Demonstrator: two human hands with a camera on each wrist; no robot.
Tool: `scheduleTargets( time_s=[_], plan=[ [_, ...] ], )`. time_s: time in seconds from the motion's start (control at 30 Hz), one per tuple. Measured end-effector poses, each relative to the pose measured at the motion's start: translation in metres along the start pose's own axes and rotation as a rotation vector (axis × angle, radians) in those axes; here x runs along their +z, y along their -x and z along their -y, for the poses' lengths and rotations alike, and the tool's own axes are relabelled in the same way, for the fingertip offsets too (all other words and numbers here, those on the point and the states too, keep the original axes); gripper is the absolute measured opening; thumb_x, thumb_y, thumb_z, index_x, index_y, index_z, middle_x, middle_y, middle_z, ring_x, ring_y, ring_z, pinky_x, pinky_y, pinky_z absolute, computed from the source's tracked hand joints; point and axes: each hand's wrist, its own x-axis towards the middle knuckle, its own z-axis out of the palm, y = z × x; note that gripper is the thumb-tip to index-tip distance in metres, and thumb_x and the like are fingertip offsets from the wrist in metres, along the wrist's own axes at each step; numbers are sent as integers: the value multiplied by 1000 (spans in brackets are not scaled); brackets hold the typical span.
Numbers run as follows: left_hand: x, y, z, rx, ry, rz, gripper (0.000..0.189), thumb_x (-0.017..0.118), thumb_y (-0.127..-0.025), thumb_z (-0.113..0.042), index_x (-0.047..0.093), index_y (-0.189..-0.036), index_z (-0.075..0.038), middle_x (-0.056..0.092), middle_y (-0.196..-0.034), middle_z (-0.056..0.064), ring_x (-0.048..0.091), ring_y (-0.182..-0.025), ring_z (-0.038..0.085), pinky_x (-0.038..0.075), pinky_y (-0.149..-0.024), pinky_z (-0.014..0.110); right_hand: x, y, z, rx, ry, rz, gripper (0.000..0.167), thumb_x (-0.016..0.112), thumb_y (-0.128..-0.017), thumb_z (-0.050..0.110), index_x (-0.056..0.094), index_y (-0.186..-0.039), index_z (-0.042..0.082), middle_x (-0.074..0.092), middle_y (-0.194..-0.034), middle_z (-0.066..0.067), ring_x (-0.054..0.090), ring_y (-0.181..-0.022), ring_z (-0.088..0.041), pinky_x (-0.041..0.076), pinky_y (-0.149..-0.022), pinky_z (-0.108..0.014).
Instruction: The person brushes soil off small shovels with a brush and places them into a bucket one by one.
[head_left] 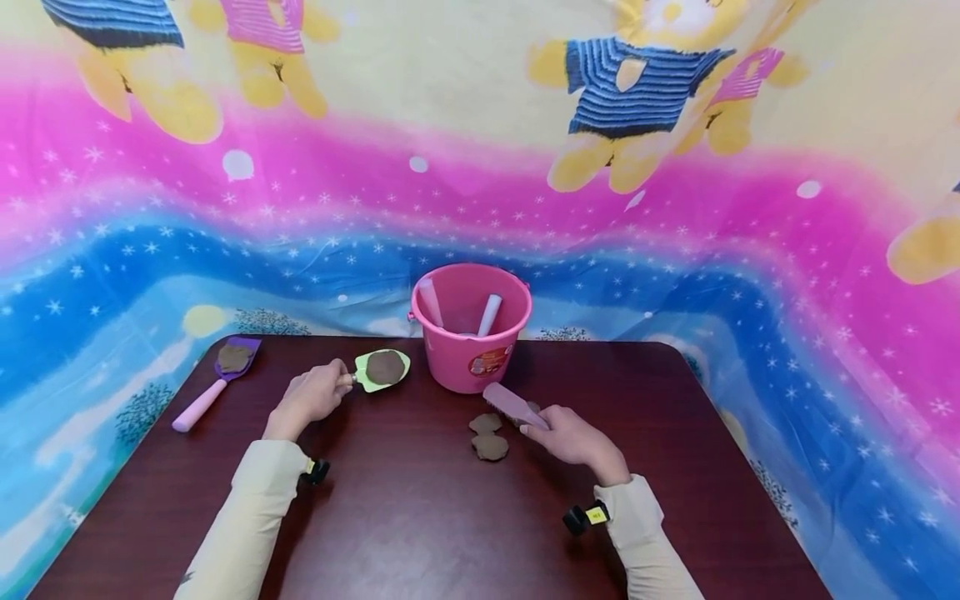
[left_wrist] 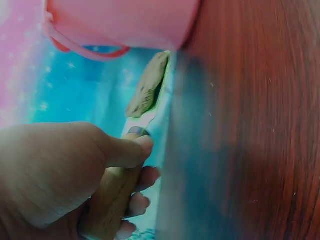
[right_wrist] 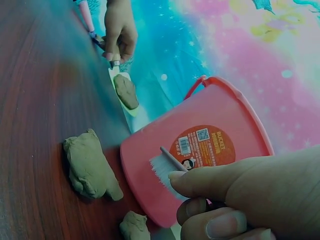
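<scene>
The small trowel with a light-green metal blade (head_left: pixel 362 368) and a wooden handle (left_wrist: pixel 112 200) is just left of the pink plastic bucket (head_left: pixel 465 371), apparently raised off the dark reddish-brown table (head_left: pixel 420 517). It looks light and stiff, though the rounded brown clay lump (head_left: pixel 386 367) on it probably makes it blade-heavy. The wood should give good grip, best taken near the metal neck — and the blade is best kept level, since the clay seems soft and could slide.

The pale mauve brush (head_left: pixel 512 403) with white bristles (right_wrist: pixel 165 173) is over or just beside the flattened brown clay pieces (head_left: pixel 490 447) in front of the bucket; whether it touches them I cannot tell. It looks very light, with a rigid back and bending bristles, and is best held by the handle. The loose clay would likely dent under a hard pinch.

The left hand (head_left: pixel 317 393) reaches forward, its thumb along the wooden handle and its fingers curled round the far side. The right hand (head_left: pixel 573 437) angles inward from its cream sleeve (head_left: pixel 637 504) — thumb on top of the brush, fingers bent beneath, pinching it.
</scene>
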Motion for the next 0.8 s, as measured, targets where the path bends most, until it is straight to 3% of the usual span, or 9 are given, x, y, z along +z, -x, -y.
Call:
scheduleTargets(
  time_s=[0.23,0.37,0.5,0.6,0.8],
  plan=[
    [-6,15,-22,101,-17,-6,13,68,-97,-17,69,-106,-7,71,-90,2,66,-81,21,53,-76,49,3,1,2,-30,-28,6,36,61,-102,28,67,-83,-1,41,-56,2,36,-47,-13,34,-47,-26],
    [-12,24,-40,179,-19,-35,5,70,-95,-14,70,-91,-12,64,-76,-6,59,-69,14,51,-69,41,4,1,3,-86,-41,-1,32,61,-102,29,68,-86,2,42,-58,2,37,-48,-12,35,-47,-26],
    [-17,30,-60,248,-14,-45,30,70,-94,-13,54,-69,-17,37,-60,-11,40,-58,9,40,-62,33,5,1,9,-155,-54,-4,28,61,-102,30,70,-95,5,44,-60,2,39,-48,-10,36,-46,-24],
    [-18,33,-73,276,-8,-44,38,70,-92,-14,47,-64,-18,24,-59,-11,31,-56,7,36,-60,30,6,1,17,-195,-60,-7,28,60,-103,29,71,-104,3,46,-65,1,38,-48,-9,36,-46,-24],
    [-16,37,-99,291,9,-27,43,77,-89,-19,47,-59,-23,25,-55,-13,31,-54,5,38,-59,28,13,5,32,-235,-61,-17,25,60,-103,26,69,-93,6,46,-62,4,38,-49,-6,34,-47,-23]
  ],
)
